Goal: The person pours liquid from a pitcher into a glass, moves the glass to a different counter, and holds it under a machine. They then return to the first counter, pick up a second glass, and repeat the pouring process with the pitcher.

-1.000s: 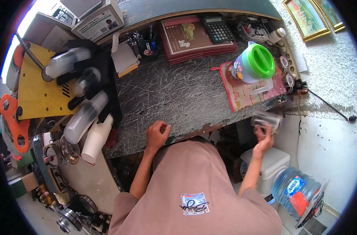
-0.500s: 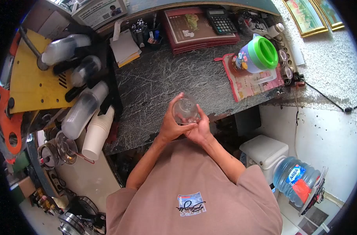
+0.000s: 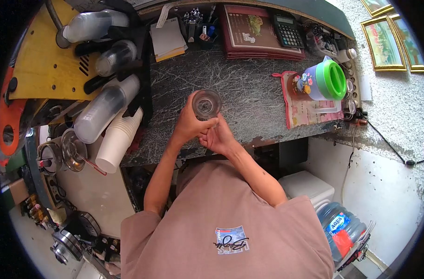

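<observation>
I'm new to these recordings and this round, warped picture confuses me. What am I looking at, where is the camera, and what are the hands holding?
The camera sits on a person's head and looks down, so you see their own shirt and arms. The wide lens bends the edges. Both bare hands meet over a dark marbled counter: the left hand wraps a clear glass, and the right hand touches its underside. On the counter lie a green-lidded jug on a cloth, a calculator, red folders and stacked white cups.
</observation>
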Demonstrator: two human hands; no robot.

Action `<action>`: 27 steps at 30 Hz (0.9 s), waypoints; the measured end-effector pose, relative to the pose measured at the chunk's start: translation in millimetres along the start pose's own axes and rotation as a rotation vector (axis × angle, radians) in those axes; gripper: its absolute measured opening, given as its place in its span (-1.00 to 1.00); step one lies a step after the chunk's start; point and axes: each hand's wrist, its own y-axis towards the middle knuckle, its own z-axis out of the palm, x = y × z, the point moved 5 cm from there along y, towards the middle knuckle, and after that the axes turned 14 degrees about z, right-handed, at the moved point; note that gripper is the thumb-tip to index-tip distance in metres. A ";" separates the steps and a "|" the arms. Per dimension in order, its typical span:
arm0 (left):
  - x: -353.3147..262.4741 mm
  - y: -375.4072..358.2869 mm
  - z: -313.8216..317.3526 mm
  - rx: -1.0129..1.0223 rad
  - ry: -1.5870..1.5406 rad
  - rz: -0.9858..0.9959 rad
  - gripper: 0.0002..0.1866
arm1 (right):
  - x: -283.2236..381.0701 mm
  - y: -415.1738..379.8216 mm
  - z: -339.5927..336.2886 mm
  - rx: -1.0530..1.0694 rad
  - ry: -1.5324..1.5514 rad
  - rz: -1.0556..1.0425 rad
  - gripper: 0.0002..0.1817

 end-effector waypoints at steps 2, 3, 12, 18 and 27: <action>9.9 0.7 -3.1 -0.041 -0.049 0.074 0.03 | 0.8 0.6 4.8 -0.006 0.004 0.056 -0.22; 8.4 2.0 -5.3 -0.044 -0.049 0.078 0.03 | 3.1 1.0 5.7 -0.005 -0.002 0.056 -0.22; 10.7 -44.9 9.8 -0.414 0.229 -0.004 -0.22 | 59.4 -130.6 -24.4 -0.765 -0.820 -0.442 -0.58; 10.4 -59.0 40.7 -0.403 0.107 0.015 -0.68 | 127.3 -316.5 -22.3 -1.577 -1.011 -1.636 -0.70; 4.7 -50.8 53.7 -0.340 -0.065 0.073 -0.69 | 209.9 -346.2 -41.5 -1.218 -0.657 -1.493 -0.47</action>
